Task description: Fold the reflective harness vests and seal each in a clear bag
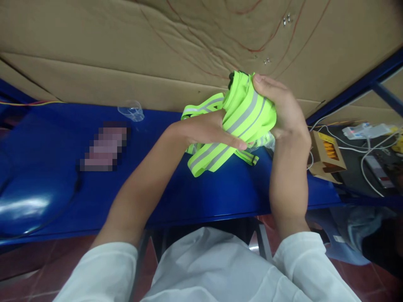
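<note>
A bundle of neon yellow-green reflective straps (247,109) with grey stripes is held up above the blue table, gathered into thick folds. My left hand (208,128) grips it from the left, thumb across the front and the other fingers hidden behind the folds. On the right, my right hand (283,105) is closed around the bundle's upper right side, thumb near its top edge. Loose loops hang below and to the left of my left hand. A short strap end with a dark tip (253,159) dangles underneath. Some clear plastic (266,140) shows beneath the bundle.
The blue table (201,197) backs onto a brown cardboard panel (94,79) with red wires. A clear plastic cup-like piece (134,111) and a blurred-out pinkish object (105,147) lie left. An open cardboard box (329,153) and white cables (365,155) are at the right.
</note>
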### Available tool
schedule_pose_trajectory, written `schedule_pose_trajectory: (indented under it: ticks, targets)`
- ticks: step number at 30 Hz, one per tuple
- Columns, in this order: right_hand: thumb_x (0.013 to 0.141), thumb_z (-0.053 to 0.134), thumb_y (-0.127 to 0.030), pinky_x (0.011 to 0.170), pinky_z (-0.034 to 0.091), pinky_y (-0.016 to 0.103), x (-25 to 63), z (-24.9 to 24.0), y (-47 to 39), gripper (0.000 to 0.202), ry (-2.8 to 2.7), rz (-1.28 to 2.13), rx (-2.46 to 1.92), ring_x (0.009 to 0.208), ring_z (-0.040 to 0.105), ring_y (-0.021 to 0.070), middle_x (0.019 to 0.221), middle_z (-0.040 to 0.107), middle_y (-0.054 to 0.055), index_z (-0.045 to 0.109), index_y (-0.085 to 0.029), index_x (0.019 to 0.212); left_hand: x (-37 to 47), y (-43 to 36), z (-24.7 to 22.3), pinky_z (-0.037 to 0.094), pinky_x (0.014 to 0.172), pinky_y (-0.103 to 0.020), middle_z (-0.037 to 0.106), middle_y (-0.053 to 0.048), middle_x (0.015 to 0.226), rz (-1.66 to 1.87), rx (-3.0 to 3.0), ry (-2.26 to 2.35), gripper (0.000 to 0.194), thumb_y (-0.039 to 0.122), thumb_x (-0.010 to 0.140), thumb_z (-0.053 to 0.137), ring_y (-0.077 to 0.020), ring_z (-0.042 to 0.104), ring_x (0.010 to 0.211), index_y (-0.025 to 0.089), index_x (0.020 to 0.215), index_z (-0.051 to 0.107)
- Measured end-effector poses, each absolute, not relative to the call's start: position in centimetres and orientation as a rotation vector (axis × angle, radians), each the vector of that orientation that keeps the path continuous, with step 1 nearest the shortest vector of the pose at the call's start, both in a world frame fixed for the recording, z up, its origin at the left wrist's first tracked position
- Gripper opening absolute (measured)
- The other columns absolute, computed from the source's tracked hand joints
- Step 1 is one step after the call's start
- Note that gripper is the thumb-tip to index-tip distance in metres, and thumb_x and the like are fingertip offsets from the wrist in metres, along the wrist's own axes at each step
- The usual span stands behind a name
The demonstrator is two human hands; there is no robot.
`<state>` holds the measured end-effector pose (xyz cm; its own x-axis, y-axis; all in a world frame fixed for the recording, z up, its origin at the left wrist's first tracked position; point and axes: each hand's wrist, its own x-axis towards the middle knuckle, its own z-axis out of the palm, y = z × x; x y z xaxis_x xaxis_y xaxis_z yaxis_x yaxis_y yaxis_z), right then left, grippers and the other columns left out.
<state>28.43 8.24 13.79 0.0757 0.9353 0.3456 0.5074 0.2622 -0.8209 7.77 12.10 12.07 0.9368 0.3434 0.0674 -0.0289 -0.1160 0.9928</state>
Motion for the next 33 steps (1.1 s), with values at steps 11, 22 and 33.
schedule_pose_trajectory:
  ticks: [11,22,33]
  targets:
    - [0.101,0.057,-0.053,0.103,0.052,0.039,25.5,16.0,4.8,0.035,-1.869,0.177,-1.358,0.115,0.068,0.0216,0.125,0.074,0.002,0.069,-0.028,0.122,7.2,12.7,12.8,0.062,0.079,-0.039,0.074,-0.005,0.082,0.444,1.715,0.217,0.026,0.028,0.075,0.086,-0.0238,0.075,0.079,0.013,0.090,0.071]
    - [0.089,0.077,-0.051,0.114,0.048,0.042,24.4,16.6,4.0,0.052,-1.974,0.047,-1.488,0.121,0.067,0.0247,0.127,0.073,0.001,0.062,-0.028,0.134,6.5,12.7,13.3,0.063,0.074,-0.034,0.075,-0.005,0.081,0.432,1.661,0.275,0.022,0.028,0.081,0.083,-0.0235,0.076,0.078,0.015,0.096,0.073]
    - [0.089,0.073,-0.060,0.091,0.057,0.036,24.9,14.6,6.2,0.042,-1.530,0.263,-1.400,0.096,0.071,0.0223,0.104,0.076,0.004,0.069,-0.022,0.106,7.2,15.1,10.8,0.060,0.073,-0.030,0.079,-0.008,0.088,0.330,1.626,0.268,0.035,0.042,0.082,0.082,-0.0228,0.076,0.084,0.015,0.103,0.075]
